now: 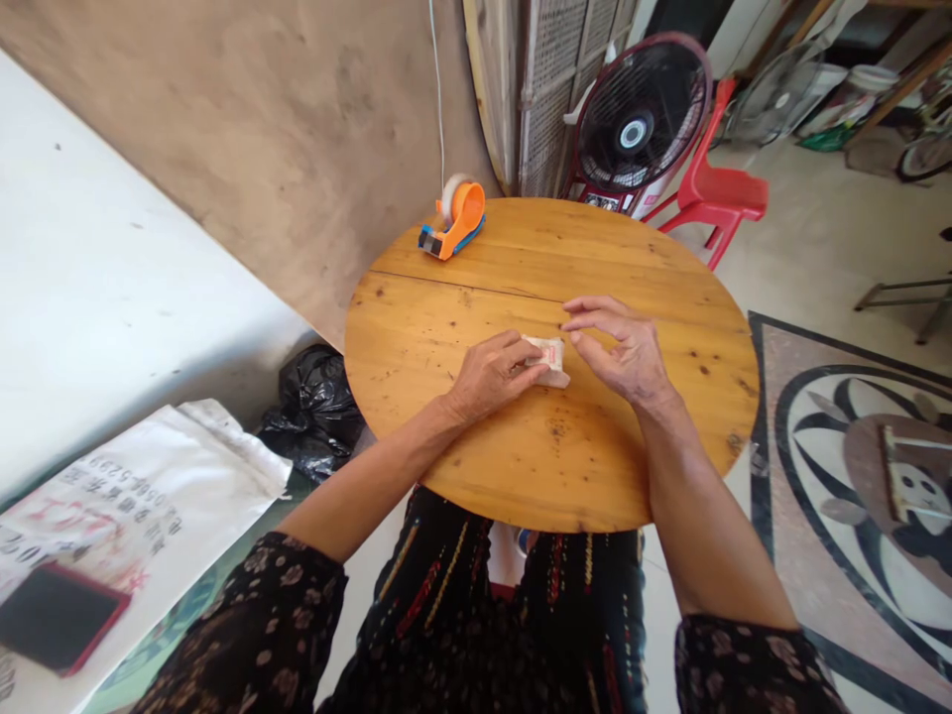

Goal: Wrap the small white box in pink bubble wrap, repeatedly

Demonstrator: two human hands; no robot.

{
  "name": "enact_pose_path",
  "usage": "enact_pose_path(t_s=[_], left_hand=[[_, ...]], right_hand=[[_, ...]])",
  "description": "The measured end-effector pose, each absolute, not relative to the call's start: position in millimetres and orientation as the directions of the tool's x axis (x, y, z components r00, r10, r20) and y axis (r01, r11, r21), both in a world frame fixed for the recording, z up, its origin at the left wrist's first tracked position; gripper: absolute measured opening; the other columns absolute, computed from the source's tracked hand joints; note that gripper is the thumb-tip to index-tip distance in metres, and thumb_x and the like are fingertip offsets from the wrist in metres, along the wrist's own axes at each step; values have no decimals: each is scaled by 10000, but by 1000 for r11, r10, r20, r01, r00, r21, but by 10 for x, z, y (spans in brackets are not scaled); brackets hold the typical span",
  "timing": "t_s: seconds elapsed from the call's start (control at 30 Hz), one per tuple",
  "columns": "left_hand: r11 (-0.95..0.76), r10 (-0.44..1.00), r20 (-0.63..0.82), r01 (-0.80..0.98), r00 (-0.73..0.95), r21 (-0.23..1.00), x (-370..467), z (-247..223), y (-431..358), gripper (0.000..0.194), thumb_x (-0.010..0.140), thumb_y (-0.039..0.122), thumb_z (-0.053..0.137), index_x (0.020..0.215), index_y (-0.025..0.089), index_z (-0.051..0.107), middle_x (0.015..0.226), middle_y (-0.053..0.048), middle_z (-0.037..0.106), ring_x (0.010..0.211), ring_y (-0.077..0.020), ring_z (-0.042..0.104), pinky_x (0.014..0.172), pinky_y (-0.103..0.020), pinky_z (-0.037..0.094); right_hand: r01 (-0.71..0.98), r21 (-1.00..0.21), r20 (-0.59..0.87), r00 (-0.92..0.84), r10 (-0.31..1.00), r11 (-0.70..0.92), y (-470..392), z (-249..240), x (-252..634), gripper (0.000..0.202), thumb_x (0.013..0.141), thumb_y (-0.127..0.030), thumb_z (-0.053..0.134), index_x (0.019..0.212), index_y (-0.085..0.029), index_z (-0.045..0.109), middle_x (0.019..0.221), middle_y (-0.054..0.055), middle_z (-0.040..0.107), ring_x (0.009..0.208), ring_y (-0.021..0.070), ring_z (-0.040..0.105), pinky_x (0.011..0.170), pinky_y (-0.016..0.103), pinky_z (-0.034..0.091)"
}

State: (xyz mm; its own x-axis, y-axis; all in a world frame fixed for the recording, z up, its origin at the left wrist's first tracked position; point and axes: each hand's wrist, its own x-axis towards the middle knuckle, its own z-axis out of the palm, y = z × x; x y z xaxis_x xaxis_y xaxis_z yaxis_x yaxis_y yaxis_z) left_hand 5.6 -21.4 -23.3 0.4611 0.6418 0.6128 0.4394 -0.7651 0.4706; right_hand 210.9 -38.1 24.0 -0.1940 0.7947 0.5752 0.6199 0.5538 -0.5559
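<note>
On the round wooden table (416,347), a small whitish packet (551,359) with reddish print lies near the middle. My left hand (495,372) grips its left end between thumb and fingers, covering that part. What the packet contains cannot be made out. To the right of it my right hand (617,352) is raised a little, palm toward the packet, thumb and fingers apart with nothing between them. Its fingertips are close to the packet but do not touch it.
An orange tape dispenser (462,218) stands at the table's far left edge. Behind the table are a floor fan (632,129) and a red plastic chair (718,193). At left are a black plastic bag (316,407) and a white sack (185,476) with a red-edged dark phone-like object (59,615) on it.
</note>
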Motion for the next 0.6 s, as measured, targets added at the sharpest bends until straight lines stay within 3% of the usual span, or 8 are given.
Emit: enact_pose_path(t_s=[0.23, 0.6], left_hand=[[-775, 630, 628, 423, 457, 470, 54, -238, -214, 188, 908, 335, 625, 937, 177, 724, 770, -24, 623, 670, -106, 574, 648, -216, 451], [-749, 662, 594, 434, 457, 501, 58, -223, -217, 198, 917, 345, 627, 985, 194, 736, 802, -28, 643, 705, -110, 596, 684, -218, 472]], right_hand=[[647, -477, 512, -346, 786, 595, -344, 183, 2078, 277, 831, -212, 571, 1036, -257, 753, 1249, 80, 669, 1162, 275, 621, 1003, 479, 470], [743, -248, 472, -467, 748, 621, -361, 154, 2045, 299, 811, -129, 537, 918, -246, 791, 1245, 90, 685, 1099, 294, 619, 939, 493, 450]])
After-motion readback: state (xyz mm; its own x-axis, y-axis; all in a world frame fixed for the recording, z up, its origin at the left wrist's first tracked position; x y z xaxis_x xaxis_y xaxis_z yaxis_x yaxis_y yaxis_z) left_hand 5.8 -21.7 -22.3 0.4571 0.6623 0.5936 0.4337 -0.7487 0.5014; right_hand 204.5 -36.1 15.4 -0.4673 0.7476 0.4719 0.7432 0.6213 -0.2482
